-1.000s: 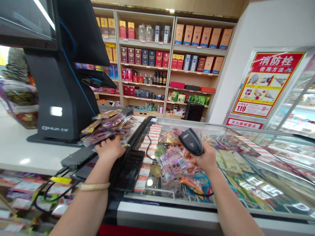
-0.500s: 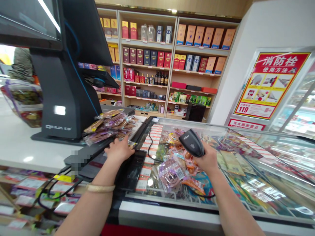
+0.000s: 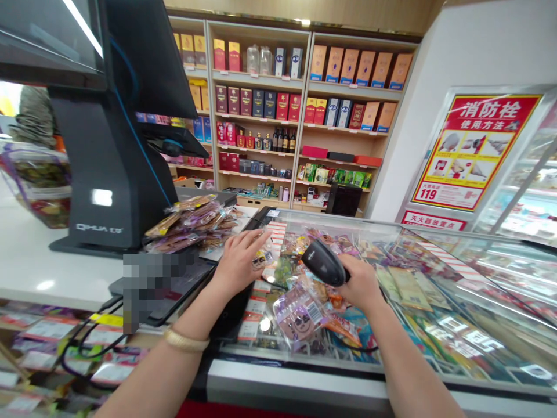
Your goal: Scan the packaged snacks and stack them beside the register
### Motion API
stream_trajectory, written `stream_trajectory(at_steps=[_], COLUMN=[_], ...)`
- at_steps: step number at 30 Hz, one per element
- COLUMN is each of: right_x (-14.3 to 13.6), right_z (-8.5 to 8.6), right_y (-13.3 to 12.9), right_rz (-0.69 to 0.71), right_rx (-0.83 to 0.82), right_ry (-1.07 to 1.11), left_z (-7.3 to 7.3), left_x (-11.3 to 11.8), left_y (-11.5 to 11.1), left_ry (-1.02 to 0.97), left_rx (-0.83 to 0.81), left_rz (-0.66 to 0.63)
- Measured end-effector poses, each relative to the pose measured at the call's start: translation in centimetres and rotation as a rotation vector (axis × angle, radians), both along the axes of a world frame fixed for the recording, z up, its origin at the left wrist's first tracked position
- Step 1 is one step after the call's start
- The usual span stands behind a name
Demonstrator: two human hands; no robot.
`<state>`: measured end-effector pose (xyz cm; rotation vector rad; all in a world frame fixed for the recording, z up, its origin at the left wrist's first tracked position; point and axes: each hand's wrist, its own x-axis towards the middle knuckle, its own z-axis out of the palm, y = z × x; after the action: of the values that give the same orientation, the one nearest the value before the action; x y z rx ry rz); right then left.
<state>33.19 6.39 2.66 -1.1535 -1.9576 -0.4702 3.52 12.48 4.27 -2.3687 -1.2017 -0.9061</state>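
Note:
In my right hand (image 3: 360,281) is a black barcode scanner (image 3: 324,262), its head pointing left over the glass-topped case. My left hand (image 3: 239,258) is closed at the fingertips on a small clear snack packet (image 3: 261,260), beside the scanner head. Below them, a purple clear-wrapped snack packet (image 3: 300,316) with a barcode lies face up on the glass, next to orange-wrapped snacks (image 3: 343,328). A pile of brown snack packets (image 3: 198,220) lies on the counter to the left. Under my left wrist is a dark phone-like slab (image 3: 230,310), partly hidden.
A black point-of-sale terminal (image 3: 104,174) stands on the white counter (image 3: 26,255) at left, beside a clear tub (image 3: 39,177). Cables (image 3: 72,354) hang off the counter's front. The glass display case (image 3: 435,325) stretches right. Shelves of boxes (image 3: 261,104) stand behind.
My left hand has moved right from the edge of the snack pile to over the glass, carrying the small packet. The scanner has shifted slightly left and down toward it.

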Motion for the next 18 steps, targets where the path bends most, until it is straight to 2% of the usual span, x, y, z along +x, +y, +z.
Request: stream_trajectory(at_steps=[5,13,16,18], right_x=[-1.3,-2.3,-2.0,-1.5], right_z=[0.5,0.8,0.8,0.7], right_y=[-0.5,-0.9,-0.7,-0.6], right_rz=[0.047,0.006,0.033,0.047], right_rx=[-0.065,-0.173,-0.115,-0.032], right_ry=[-0.167,-0.248,-0.196,-0.096], left_z=[-0.1,-0.3,-0.2,-0.3], left_x=[1.6,1.7,1.7,2.0], left_y=[-1.0,-1.0,-1.1,-1.1], left_ry=[0.089,0.076,0.016,-0.108], left_rx=[0.042,0.01,-0.042,-0.104], left_rz=[-0.09,-0.095,-0.116,-0.145])
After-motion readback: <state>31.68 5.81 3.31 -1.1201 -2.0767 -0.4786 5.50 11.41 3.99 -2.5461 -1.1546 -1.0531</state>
